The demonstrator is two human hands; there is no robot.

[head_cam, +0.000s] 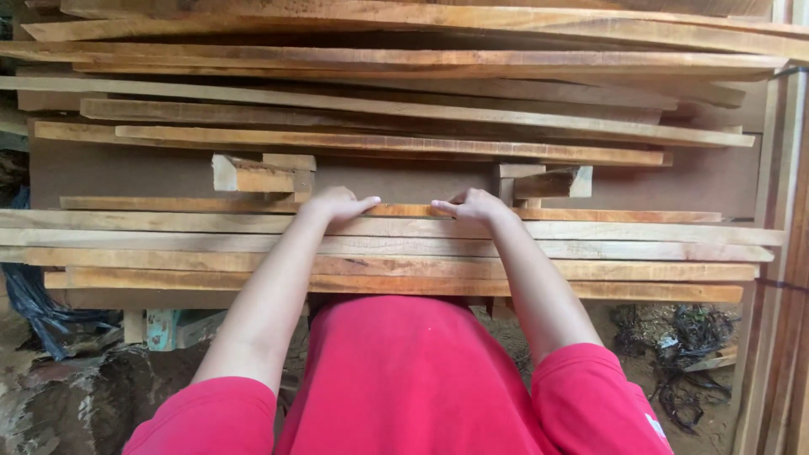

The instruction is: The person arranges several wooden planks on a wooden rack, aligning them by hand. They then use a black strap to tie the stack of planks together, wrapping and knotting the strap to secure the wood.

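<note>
Left hand [337, 205] and right hand [470, 206], both curled over the far edge of the topmost plank [624, 216] (stacked on others), best drawn back evenly.

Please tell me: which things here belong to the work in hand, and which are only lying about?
In hand:
left hand
right hand
far plank, touched by both

Lying about:
upper planks
wood blocks
black sheet
tangled cords
</note>
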